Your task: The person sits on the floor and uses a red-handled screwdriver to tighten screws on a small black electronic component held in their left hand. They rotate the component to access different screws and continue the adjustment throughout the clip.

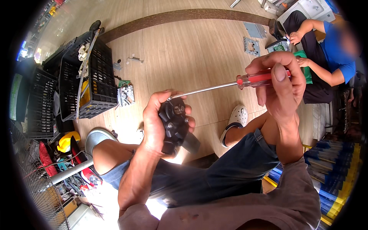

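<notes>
In my left hand (154, 122) rests a black plastic housing (174, 124) with several screws in its face, the fingers wrapped round its far side. My right hand (281, 82) grips the red and clear handle of a screwdriver (209, 90). Its long metal shaft runs leftward, and the tip meets a screw at the upper edge of the housing, close to my left thumb. Both hands are held above my lap. I cannot tell whether the tip sits in the screw's slot.
Black plastic crates (90, 76) stand at the left. Small parts and a metal piece with components (125, 95) lie on the tiled floor beside them. At the upper right a person in a blue shirt (339, 50) handles a circuit board (279, 46). Blue and yellow boxes (333, 168) are stacked at lower right.
</notes>
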`<state>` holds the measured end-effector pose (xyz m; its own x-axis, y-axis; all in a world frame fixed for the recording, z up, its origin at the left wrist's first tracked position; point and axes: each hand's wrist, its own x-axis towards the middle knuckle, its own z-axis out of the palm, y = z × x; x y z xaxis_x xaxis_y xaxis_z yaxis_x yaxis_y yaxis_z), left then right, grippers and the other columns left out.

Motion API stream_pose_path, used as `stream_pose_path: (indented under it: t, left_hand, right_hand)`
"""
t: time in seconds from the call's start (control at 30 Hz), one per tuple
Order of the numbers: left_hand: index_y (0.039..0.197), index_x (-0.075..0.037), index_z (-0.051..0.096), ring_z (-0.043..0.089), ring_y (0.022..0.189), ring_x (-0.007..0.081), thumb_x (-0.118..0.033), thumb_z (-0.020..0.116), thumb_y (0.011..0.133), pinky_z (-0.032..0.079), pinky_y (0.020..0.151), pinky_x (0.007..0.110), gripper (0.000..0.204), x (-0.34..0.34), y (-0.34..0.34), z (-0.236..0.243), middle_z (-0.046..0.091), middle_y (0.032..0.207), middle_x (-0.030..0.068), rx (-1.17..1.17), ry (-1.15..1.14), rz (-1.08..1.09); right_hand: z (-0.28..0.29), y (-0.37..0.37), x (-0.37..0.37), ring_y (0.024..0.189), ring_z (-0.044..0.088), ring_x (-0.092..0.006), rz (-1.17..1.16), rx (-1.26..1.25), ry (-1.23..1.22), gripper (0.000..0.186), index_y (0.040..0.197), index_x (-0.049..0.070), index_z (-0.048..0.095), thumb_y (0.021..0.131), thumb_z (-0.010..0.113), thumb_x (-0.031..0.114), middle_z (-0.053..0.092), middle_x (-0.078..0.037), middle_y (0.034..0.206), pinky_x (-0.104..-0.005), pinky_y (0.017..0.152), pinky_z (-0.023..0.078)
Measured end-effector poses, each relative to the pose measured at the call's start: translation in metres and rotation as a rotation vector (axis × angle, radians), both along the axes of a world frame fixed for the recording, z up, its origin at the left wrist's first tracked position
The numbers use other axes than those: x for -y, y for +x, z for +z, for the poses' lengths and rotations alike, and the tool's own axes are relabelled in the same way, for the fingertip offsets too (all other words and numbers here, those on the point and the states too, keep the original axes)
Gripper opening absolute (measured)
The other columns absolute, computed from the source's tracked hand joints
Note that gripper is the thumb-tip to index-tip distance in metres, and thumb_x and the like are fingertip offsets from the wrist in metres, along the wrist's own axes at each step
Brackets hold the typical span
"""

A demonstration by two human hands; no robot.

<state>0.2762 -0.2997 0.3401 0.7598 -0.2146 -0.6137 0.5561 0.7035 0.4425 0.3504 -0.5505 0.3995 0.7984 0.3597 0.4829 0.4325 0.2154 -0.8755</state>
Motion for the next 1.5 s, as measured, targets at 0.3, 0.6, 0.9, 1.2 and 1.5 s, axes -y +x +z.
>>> stream_pose_path:
  t: [0.3,0.6,0.9,1.2,1.5]
  left_hand:
    - [0.104,-0.006,0.062,0.064,0.060,0.0277,-0.048,0.056,0.087,0.053,0.058,0.038,0.046,0.001,0.000,0.003,0.065,0.077,0.0109,0.010,0.000,0.002]
    - [0.104,-0.006,0.062,0.064,0.060,0.0282,-0.047,0.055,0.088,0.053,0.057,0.039,0.045,0.003,0.001,0.003,0.065,0.077,0.0113,0.013,-0.008,-0.002]
    - [0.105,-0.006,0.062,0.064,0.060,0.0290,-0.047,0.054,0.088,0.053,0.057,0.040,0.044,0.002,0.000,0.001,0.065,0.077,0.0118,0.020,-0.029,0.004]
    - [0.105,-0.004,0.062,0.065,0.061,0.0301,-0.046,0.053,0.088,0.053,0.058,0.041,0.046,0.001,0.000,0.000,0.066,0.078,0.0127,0.028,-0.024,0.010]
    - [0.109,-0.006,0.065,0.064,0.066,0.0352,-0.050,0.047,0.091,0.050,0.062,0.046,0.051,-0.008,0.001,-0.006,0.065,0.083,0.0165,0.080,-0.172,0.044]
  right_hand:
    - [-0.004,0.001,0.001,0.053,0.058,-0.0112,-0.068,0.131,-0.037,0.022,0.117,-0.004,0.053,0.099,0.058,0.008,0.065,-0.028,0.110,-0.0229,0.048,0.049]
    - [-0.001,0.002,-0.007,0.046,0.055,-0.0115,-0.146,0.251,-0.052,0.024,0.120,-0.004,0.052,0.101,0.055,0.010,0.066,-0.028,0.110,-0.0271,0.052,0.054]
    - [0.002,-0.003,-0.016,0.058,0.061,-0.0102,-0.222,0.179,0.012,0.022,0.118,-0.005,0.052,0.098,0.058,0.003,0.070,-0.020,0.099,-0.0233,0.054,0.050]
    - [0.000,-0.003,-0.012,0.076,0.064,-0.0133,-0.109,0.150,0.007,0.038,0.128,-0.004,0.045,0.093,0.059,-0.004,0.068,-0.021,0.106,-0.0247,0.065,0.054]
    - [0.007,0.001,-0.001,0.069,0.063,-0.0161,-0.099,0.093,0.090,0.042,0.130,-0.005,0.045,0.092,0.062,-0.002,0.069,-0.022,0.103,-0.0272,0.063,0.055]
